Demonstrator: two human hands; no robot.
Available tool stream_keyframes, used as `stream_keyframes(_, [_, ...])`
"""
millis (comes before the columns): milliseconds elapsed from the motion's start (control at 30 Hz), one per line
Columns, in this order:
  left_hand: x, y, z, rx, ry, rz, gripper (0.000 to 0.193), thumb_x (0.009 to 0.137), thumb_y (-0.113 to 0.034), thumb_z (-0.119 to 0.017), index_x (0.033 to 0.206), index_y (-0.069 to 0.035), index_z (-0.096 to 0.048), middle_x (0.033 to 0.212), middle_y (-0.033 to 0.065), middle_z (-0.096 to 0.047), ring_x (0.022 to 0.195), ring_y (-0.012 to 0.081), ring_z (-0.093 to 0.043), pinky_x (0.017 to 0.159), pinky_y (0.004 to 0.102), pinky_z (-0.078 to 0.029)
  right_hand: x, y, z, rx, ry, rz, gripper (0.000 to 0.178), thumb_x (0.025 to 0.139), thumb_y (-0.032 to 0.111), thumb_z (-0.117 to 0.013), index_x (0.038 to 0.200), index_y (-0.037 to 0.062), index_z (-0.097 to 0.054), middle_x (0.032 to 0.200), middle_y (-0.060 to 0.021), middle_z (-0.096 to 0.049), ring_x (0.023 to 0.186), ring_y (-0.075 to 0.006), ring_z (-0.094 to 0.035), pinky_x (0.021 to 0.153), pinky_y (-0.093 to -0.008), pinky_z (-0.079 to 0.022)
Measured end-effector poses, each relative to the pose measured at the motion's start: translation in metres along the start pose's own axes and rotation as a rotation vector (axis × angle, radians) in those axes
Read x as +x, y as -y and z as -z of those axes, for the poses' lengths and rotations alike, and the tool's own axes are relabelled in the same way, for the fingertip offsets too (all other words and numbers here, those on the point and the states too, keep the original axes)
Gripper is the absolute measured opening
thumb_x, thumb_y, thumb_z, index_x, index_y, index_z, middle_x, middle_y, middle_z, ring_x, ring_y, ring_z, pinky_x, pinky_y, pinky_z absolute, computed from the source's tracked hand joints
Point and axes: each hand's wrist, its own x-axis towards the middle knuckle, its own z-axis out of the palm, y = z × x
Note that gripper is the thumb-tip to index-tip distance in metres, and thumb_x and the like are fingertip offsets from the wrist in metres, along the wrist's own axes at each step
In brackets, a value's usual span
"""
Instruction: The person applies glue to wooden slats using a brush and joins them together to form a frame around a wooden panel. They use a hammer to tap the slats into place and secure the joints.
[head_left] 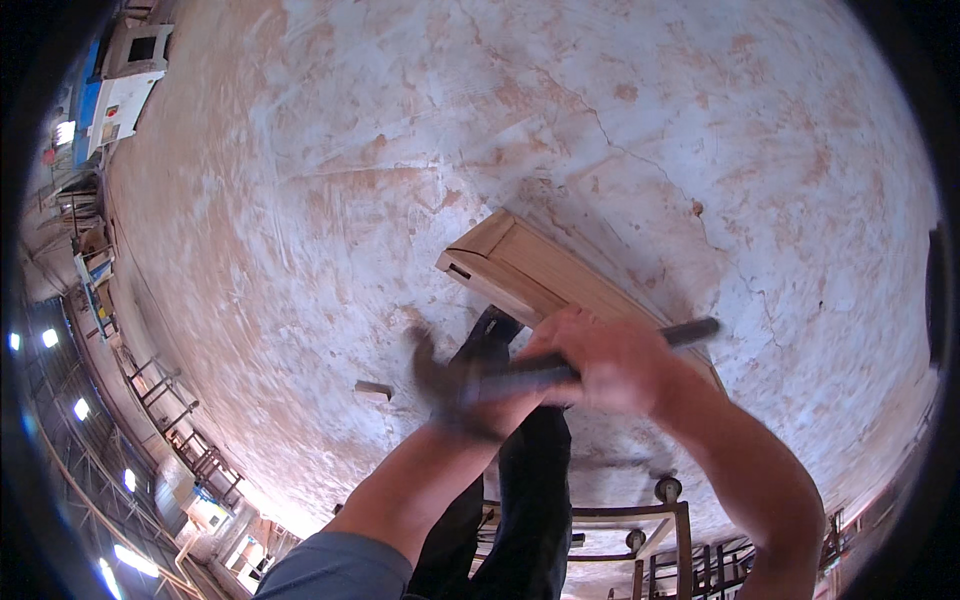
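Note:
My right hand (620,365) is wrapped round the handle of a claw hammer (525,378), whose blurred head points left. Beneath it, a framed wooden panel (545,270) stands tilted on the floor, with a dark slot in its near left end. My left hand (550,345) is at the panel's near edge, mostly behind the hammer handle and my right hand. Its fingers are hidden or smeared, so their grip does not show. The hammer crosses over my left wrist in this view.
A small wood block (373,388) lies on the worn, cracked floor (350,230), left of my dark-clad legs (535,490). Close behind me stands a wheeled frame (630,515). Wooden frames (200,460) line the left side, near a white and blue machine (125,100).

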Motion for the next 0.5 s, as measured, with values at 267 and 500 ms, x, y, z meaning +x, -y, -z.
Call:
stream_keyframes(267, [-0.004, -0.001, 0.007, 0.021, 0.019, 0.009, 0.021, 0.074, -0.024, -0.064, 0.089, -0.01, -0.063, 0.091, 0.0101, -0.065, 0.093, 0.0279, -0.063, 0.078, 0.0402, -0.052, 0.003, 0.021, 0.005, -0.086, -0.137, 0.243, 0.061, 0.083, 0.065, -0.057, 0.095, 0.006, -0.067, 0.072, -0.0148, -0.069, 0.071, -0.0332, -0.07, 0.058, -0.0456, -0.054])
stream_keyframes(500, [-0.003, -0.005, 0.006, 0.023, 0.029, -0.011, 0.022, 0.073, -0.024, -0.065, 0.09, -0.01, -0.062, 0.091, 0.0097, -0.064, 0.092, 0.0281, -0.063, 0.077, 0.0403, -0.052, 0.015, 0.017, 0.005, -0.227, 0.083, -0.151, 0.061, 0.082, 0.065, -0.058, 0.094, 0.0057, -0.068, 0.079, -0.0158, -0.07, 0.073, -0.0324, -0.07, 0.061, -0.0441, -0.055])
